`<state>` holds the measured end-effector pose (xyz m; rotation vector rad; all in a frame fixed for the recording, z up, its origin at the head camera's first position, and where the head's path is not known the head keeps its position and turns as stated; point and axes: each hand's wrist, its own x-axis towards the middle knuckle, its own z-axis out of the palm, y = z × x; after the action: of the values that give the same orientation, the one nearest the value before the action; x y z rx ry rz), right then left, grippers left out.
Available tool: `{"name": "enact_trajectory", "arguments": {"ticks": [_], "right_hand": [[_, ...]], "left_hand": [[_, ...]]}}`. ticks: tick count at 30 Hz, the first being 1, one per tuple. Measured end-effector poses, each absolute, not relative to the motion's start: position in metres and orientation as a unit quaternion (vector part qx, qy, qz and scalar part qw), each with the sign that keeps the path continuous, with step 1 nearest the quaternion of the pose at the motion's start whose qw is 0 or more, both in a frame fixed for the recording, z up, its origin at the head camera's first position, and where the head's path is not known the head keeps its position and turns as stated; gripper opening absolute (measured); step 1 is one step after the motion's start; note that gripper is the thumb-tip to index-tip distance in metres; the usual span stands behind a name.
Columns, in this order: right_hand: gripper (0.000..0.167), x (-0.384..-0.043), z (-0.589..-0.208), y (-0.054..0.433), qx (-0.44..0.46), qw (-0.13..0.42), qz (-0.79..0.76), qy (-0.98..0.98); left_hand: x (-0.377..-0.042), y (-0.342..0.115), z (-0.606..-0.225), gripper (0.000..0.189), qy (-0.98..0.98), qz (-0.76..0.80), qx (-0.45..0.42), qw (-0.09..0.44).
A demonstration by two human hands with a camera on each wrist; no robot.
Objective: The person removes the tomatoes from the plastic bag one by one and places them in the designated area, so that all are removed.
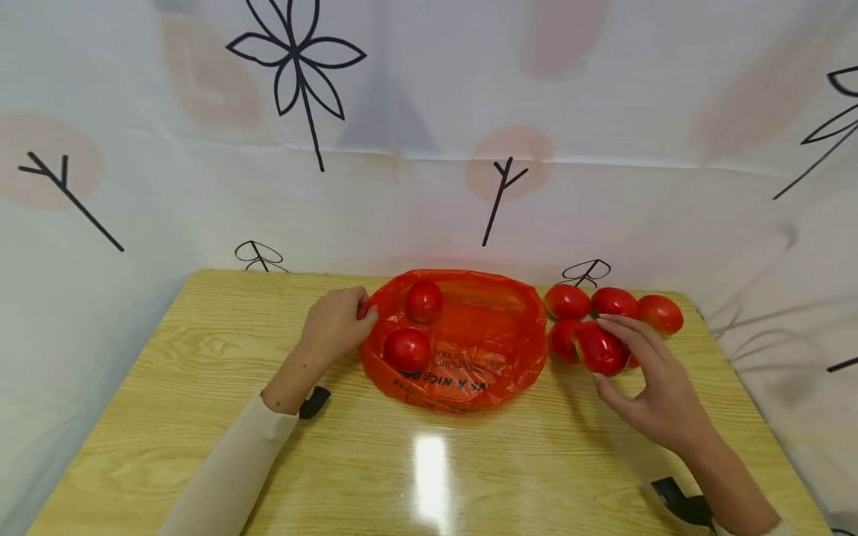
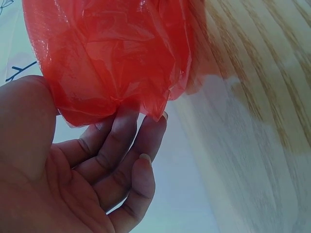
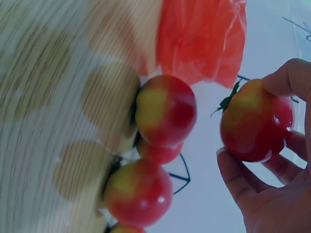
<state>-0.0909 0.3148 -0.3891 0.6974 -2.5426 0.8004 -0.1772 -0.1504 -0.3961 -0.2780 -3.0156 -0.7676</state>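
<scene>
Right hand [image 1: 660,394] grips a tomato [image 1: 602,350], left hand [image 1: 335,321] a bag [image 1: 485,327] rim
Raised above the bench [image 1: 369,469] beside the bag, the glossy tomato is probably slippery, best cupped round its sides.

Free lane over the table [image 1: 496,469] between the forearms [image 1: 228,461], red bag [image 1: 485,327] and tomatoes [image 1: 567,302] (side by side) a barrier beyond.
</scene>
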Motion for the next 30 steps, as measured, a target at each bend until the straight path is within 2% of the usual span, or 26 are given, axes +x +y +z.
{"name": "enact_trajectory", "arguments": {"ticks": [17, 30], "right_hand": [[0.087, -0.1, -0.383, 0.345, 0.24, 0.231, 0.291, -0.897], [0.089, -0.101, -0.384, 0.368, 0.195, 0.232, 0.282, -0.91]], "left_hand": [[-0.179, -0.15, -0.395, 0.016, -0.966, -0.241, -0.088, 0.013], [-0.178, -0.152, -0.397, 0.017, -0.966, -0.243, -0.087, 0.011]]}}
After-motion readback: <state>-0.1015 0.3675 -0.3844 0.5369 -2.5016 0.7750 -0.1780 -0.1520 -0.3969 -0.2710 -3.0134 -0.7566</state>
